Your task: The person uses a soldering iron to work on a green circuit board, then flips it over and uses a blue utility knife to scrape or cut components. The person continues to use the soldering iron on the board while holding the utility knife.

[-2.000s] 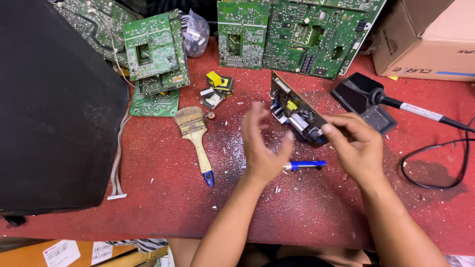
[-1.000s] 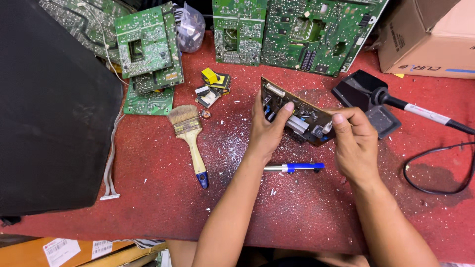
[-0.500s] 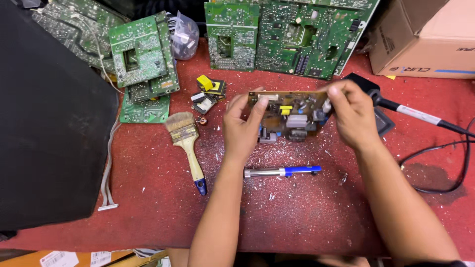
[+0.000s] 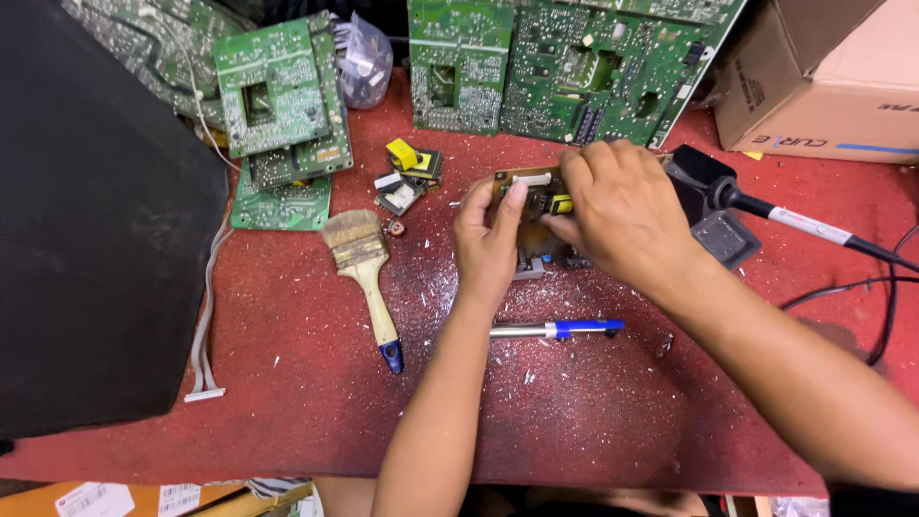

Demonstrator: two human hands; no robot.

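Fingers (image 4: pixel 517 206) of both hands grip board (image 4: pixel 536 182) (brown).

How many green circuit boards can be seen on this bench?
5 at least: two leaning at the back, and; one top left; two stacked left of the brush, and. More may hide underneath.

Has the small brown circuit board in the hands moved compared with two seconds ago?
Yes. The small brown board has gone from right of the blue-handled tool, by the soldering iron stand, leftward toward the yellow parts, gripped by left hand and right hand.
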